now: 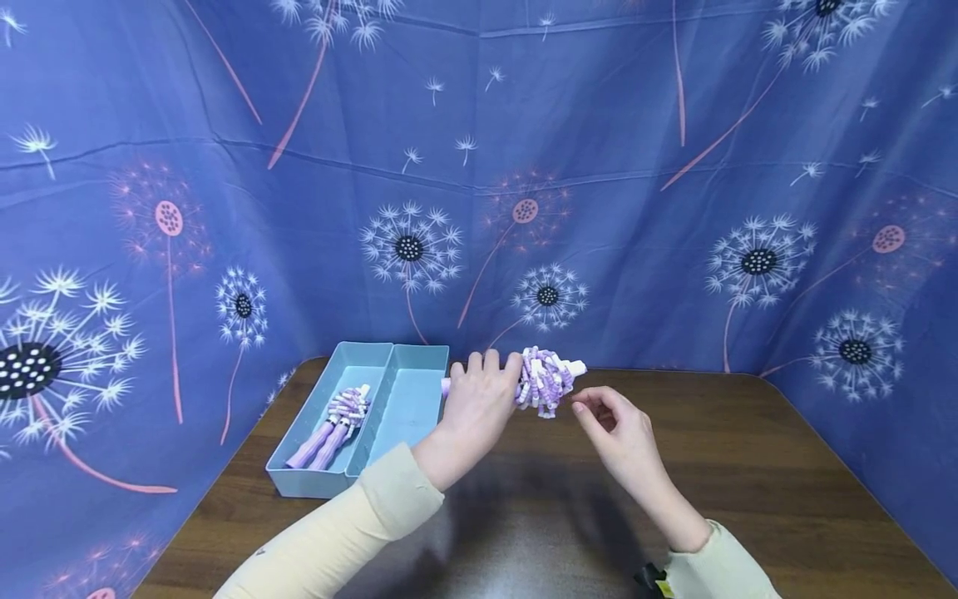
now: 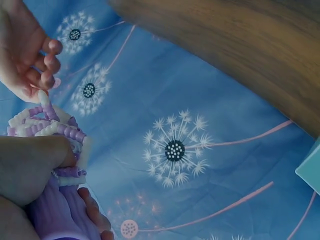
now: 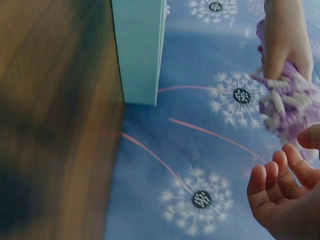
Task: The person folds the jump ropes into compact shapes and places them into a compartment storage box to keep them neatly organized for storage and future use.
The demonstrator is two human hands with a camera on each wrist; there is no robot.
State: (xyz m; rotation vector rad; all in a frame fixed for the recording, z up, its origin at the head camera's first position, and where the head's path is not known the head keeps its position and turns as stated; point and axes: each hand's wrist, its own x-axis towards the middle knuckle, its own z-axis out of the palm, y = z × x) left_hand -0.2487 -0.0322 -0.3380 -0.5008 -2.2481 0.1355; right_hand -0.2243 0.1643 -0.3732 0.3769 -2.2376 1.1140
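Note:
My left hand (image 1: 481, 398) grips a bundled jump rope (image 1: 545, 381) with purple handles and white and purple beads, held up above the table. In the left wrist view its fingers wrap the ribbed purple handles (image 2: 62, 212), and the beaded cord bunches out past the thumb. Just right of the beads is my right hand (image 1: 621, 433), its fingers loosely bent and the thumb near the index finger. The right wrist view has these fingertips (image 3: 280, 157) right by the beads. A second beaded jump rope (image 1: 337, 424) lies in the tray's left compartment.
A light blue two-compartment tray (image 1: 392, 366) stands on the dark wooden table (image 1: 718, 466), to the left of my hands. Blue dandelion-print cloth (image 1: 479, 166) hangs behind the table and at both sides. A small black and yellow item (image 1: 654, 581) shows by the right sleeve.

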